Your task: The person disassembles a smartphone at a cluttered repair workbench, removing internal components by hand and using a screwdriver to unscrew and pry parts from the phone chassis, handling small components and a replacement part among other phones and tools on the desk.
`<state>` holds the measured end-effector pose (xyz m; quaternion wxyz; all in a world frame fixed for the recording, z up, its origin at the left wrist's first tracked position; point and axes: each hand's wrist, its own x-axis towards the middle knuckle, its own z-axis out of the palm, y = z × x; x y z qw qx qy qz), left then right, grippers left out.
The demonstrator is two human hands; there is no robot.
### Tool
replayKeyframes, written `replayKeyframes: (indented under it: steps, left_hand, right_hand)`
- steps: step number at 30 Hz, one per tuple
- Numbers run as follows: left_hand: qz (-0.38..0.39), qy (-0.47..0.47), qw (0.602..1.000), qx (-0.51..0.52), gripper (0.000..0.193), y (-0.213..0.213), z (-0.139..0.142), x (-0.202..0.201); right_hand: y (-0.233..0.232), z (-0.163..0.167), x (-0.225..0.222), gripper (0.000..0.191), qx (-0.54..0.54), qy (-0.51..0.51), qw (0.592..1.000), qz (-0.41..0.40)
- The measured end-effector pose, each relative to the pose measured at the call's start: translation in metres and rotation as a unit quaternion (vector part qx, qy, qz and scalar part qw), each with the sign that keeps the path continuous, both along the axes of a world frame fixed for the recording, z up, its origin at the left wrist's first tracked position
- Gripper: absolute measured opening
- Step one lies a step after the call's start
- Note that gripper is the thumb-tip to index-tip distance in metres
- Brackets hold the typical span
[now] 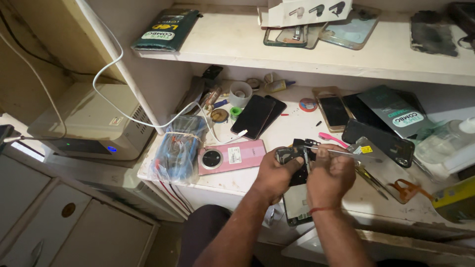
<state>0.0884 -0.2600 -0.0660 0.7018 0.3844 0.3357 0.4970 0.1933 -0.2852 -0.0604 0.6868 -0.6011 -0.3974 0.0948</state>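
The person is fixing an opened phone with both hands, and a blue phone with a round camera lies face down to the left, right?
Not quite: in the head view that phone is pink, not blue. Both the left hand and right hand are on the opened phone.

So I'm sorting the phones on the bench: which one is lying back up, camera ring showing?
The pink phone, left of the left hand. Its round camera ring faces up; the dark phones and the gold-edged phone behind lie screen up.
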Motion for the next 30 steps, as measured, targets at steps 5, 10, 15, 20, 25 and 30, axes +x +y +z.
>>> replayKeyframes:
  steps: [5, 10, 15, 20, 25, 30]
  left_hand:
    - [-0.001, -0.003, 1.000, -0.018, 0.022, 0.000, 0.002, 0.000]
    - [-0.003, -0.005, 1.000, -0.008, 0.021, 0.001, 0.001, 0.000]
    - [0.000, 0.021, 1.000, -0.005, 0.019, 0.002, 0.000, 0.000]
    - [0.003, 0.012, 1.000, -0.005, 0.019, 0.001, -0.001, 0.000]
    - [0.000, 0.019, 1.000, -0.014, 0.020, 0.001, 0.001, -0.001]
    - [0.002, -0.006, 1.000, -0.020, 0.021, 0.001, 0.000, 0.000]
  right_hand:
    - [0.000, 0.004, 0.000, 0.003, 0.003, -0.023, 1.000, 0.021]
    - [-0.003, 0.012, 0.001, 0.005, -0.047, -0.017, 0.998, 0.029]
    - [0.003, 0.011, 0.003, 0.004, 0.006, 0.134, 0.982, 0.135]
    - [0.011, -0.001, 0.010, 0.002, 0.007, 0.155, 0.975, 0.160]
    - [0.011, -0.005, 0.012, 0.004, 0.066, 0.106, 0.969, 0.211]
    - [0.009, 0.000, 0.007, 0.001, -0.009, 0.131, 0.983, 0.125]
